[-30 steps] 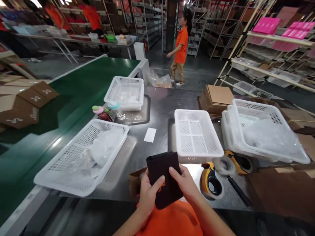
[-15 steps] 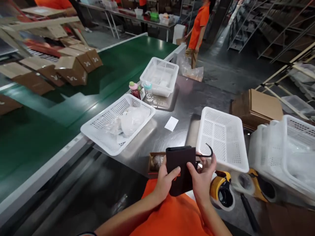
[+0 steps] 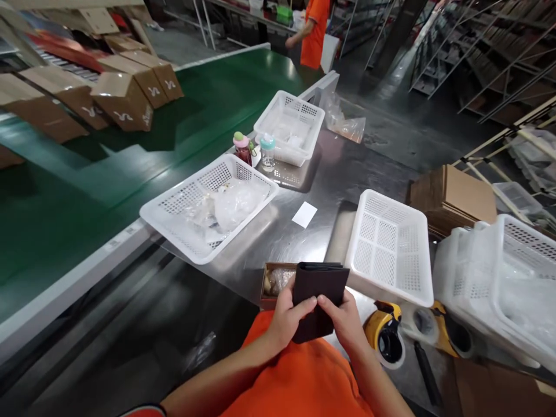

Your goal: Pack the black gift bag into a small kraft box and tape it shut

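Observation:
Both my hands grip a dark, flat folded case [image 3: 320, 284], held upright in front of my body. My left hand [image 3: 284, 319] wraps its left edge and my right hand [image 3: 346, 324] its right edge, thumbs on the near face and almost meeting. The other fingers are hidden behind the case. Layered edges show along its top; its exact kind is unclear. Just left of it, partly covered, a small open cardboard box [image 3: 263, 289] holds something in bubble wrap [image 3: 278, 280]. A white card [image 3: 304, 214] lies on the metal table [image 3: 286, 246] beyond.
White baskets stand left [image 3: 174, 231], at the back [image 3: 313, 139] and right [image 3: 391, 231]; stacked baskets [image 3: 499, 278] are far right. Yellow tape dispensers [image 3: 377, 327] sit near my right arm. Two bottles [image 3: 268, 156] stand by the green conveyor [image 3: 208, 98], which carries cartons [image 3: 124, 101].
The black strap by my right hand has dropped out of sight, and my right hand has closed in round the case. My view shifted slightly; the background co-worker moved left.

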